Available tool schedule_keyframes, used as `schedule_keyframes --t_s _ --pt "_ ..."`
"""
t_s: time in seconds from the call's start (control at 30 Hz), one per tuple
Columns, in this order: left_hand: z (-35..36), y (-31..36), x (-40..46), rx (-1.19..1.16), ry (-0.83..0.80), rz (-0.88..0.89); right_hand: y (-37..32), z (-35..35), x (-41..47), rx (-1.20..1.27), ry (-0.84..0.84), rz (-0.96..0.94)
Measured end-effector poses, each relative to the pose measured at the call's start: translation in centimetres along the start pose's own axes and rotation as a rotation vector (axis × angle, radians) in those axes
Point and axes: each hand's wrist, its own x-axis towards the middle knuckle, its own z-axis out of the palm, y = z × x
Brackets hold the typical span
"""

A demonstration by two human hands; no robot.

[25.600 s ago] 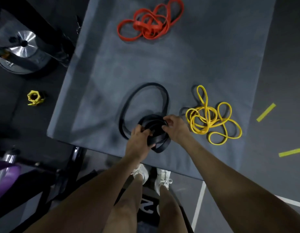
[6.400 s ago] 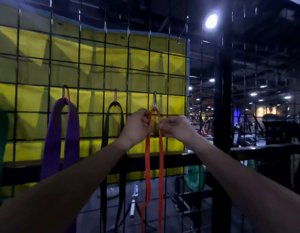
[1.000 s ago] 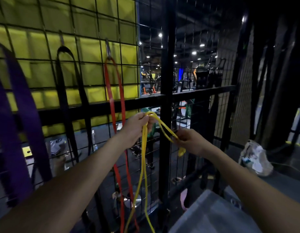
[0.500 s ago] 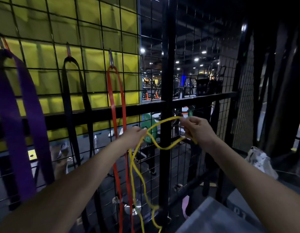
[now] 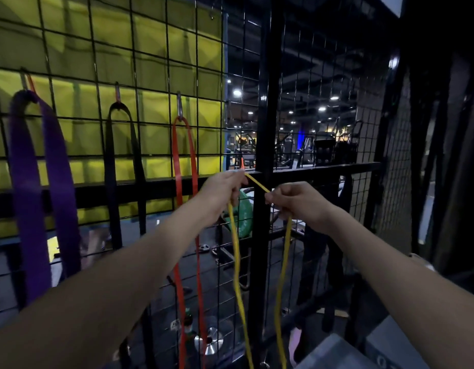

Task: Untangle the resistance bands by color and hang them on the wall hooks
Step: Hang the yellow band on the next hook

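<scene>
Left hand (image 5: 222, 194) & right hand (image 5: 301, 202) both pinch yellow band (image 5: 237, 262), untangled, stretched before wire grid (image 5: 150, 62). Purple (image 5: 25, 182), black (image 5: 112, 166), red band (image 5: 177, 166) hang already; yellow not yet.

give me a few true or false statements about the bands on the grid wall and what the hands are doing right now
1. The yellow band is already hanging from a hook. False: it is held between both hands, its two strands hanging down from them.
2. The orange band hangs from a metal hook on the wire grid. True.
3. The left hand is empty. False: it grips the yellow band, as does the right hand.
4. The black band hangs between the purple band and the orange band. True.
5. The purple band lies to the right of the orange one. False: it hangs farthest left.
</scene>
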Motion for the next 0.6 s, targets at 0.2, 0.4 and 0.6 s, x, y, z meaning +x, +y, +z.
schedule_keyframes --t_s 0.2,0.4,0.6 --pt "-1.2 1.5 1.9 0.242 -0.021 -0.003 -1.2 -0.3 2.0 0.165 0.146 -0.065" --pt "-1.8 3.0 5.0 0.247 0.040 0.112 -3.2 -0.7 6.2 0.177 0.163 -0.122" --pt "-3.6 4.7 9.5 0.455 0.107 0.208 -3.6 -0.3 11.8 0.127 0.217 -0.163"
